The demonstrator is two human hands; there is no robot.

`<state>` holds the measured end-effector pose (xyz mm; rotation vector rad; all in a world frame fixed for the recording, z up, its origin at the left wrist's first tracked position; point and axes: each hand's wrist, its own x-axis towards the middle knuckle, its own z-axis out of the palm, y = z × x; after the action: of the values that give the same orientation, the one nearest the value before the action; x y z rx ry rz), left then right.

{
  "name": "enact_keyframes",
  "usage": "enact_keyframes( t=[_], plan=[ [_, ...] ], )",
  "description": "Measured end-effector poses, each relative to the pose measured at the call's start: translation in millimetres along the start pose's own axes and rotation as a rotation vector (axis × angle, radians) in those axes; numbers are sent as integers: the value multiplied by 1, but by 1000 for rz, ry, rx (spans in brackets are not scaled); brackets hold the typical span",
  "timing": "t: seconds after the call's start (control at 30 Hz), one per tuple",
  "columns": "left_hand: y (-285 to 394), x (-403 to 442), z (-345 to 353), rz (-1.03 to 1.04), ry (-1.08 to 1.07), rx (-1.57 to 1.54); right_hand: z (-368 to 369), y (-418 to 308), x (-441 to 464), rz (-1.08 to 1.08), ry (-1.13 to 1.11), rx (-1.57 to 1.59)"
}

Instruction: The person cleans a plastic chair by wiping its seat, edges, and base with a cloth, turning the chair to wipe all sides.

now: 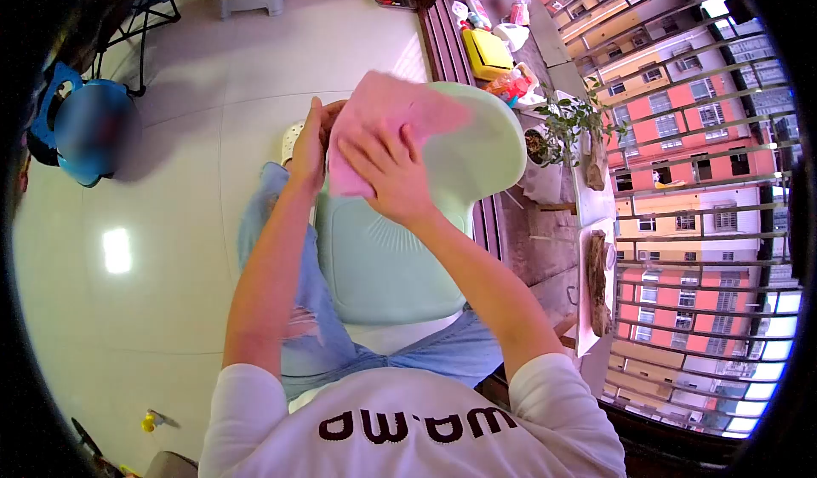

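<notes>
White T-shirt (408, 410) fabric with dark lettering fills the view closest to the camera, bare forearms reaching forward from its sleeves. Ahead, the right hand (387, 171) lies spread on a pink cloth (374, 103), fingers extended across its face. At the cloth's left edge stands the left hand (313, 142), thumb raised; whether it grips the edge or merely touches it, I cannot tell. So the cloth sits between and beyond the hands, overlapping part of a pale green chair (391, 265). Ripped jeans (311, 337) flank the seat. Farther right, a leafy plant (574, 125) stands near barred windows (698, 223).
</notes>
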<state>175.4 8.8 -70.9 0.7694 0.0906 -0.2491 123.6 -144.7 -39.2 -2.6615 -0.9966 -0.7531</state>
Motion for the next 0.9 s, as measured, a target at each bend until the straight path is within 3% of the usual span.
enact_keyframes(
  t=[0.03,0.1,0.13,0.2,0.23,0.27,0.33,0.4,0.5,0.7,0.83,0.9],
  plan=[
    [-1,0,-2,2,4,5,9,7,-10,0,4,6],
    [-6,3,-7,-23,46,139,13,27,-28,-259,-78,-81],
    [-4,2,-9,-20,-6,214,8,35,-24,-258,-76,-80],
    [-4,1,-4,-15,3,191,-3,53,-11,-7,-474,630],
    [-4,0,-2,-10,14,166,-14,52,0,-7,-473,631],
    [-4,0,-1,-11,16,168,-25,50,11,227,-479,560],
    [-6,-1,-1,12,28,193,-35,65,14,455,-487,484],
    [-5,-1,-3,5,28,222,-50,92,8,-131,-62,-207],
    [-2,-2,2,-11,28,260,-58,93,10,54,134,-288],
    [-8,1,-4,-3,28,272,-30,66,-16,162,182,-250],
    [-10,0,-6,65,-34,354,-11,59,-58,143,51,-267],
    [-7,-5,-2,73,-29,409,-1,57,-90,85,-150,-224]
  ],
)
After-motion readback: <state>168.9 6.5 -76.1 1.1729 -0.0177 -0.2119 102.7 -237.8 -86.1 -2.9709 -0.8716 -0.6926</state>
